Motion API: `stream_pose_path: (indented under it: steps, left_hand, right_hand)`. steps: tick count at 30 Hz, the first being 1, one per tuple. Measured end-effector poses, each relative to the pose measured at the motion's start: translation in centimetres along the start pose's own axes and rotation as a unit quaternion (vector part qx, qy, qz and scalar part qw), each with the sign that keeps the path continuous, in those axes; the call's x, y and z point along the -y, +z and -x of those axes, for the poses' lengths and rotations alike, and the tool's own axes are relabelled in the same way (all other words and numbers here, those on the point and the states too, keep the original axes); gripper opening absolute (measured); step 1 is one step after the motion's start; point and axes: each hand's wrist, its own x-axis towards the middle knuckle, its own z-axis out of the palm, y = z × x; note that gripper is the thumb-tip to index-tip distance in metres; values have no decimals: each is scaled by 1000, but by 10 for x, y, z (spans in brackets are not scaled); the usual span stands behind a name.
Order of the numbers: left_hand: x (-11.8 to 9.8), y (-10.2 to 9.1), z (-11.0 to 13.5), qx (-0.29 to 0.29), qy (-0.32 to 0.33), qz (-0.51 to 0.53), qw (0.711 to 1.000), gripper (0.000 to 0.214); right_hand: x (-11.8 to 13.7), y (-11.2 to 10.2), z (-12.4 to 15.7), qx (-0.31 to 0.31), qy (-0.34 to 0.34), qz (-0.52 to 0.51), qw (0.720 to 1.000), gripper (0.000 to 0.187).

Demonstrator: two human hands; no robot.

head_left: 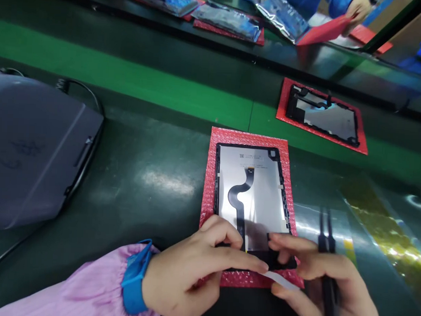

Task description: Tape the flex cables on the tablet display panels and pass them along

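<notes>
A tablet display panel (pixel 264 196) lies face down, its silver back in a black frame, on red bubble wrap (pixel 247 136). Down its back winds a black flex cable (pixel 235 195). My left hand (pixel 189 263) rests on the panel's lower edge, index finger stretched out, fingers apart. That fingertip touches a white strip (pixel 282 279) at the lower right. Black tweezers (pixel 330 291) are held in my right hand (pixel 334 277), tips pointing away from me. My right thumb is at the strip's other end; a right fingertip is over the panel's lower right.
Another panel (pixel 332 116) lies on red wrap at the back right. A grey device (pixel 34 152) with cables stands left. Silver-wrapped packs (pixel 227 20) line the far ledge. Yellow film (pixel 384 228) is at right. A co-worker's hand (pixel 359 11) holds a red sheet (pixel 325 30).
</notes>
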Motion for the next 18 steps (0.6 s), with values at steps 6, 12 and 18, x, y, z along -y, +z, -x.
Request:
stream_pose_path:
  steps: [6, 12, 18]
  left_hand:
    - [6, -3, 5, -54, -18, 44, 997, 74]
    - [18, -20, 4, -170, -30, -6, 985, 49]
    - [20, -25, 1, -195, -48, -15, 980, 40]
  right_hand:
    - [16, -7, -43, 20, 33, -68, 997, 43]
    - [3, -1, -73, 50, 108, 0, 993, 38]
    - [-22, 30, -84, 127, 128, -19, 983, 42]
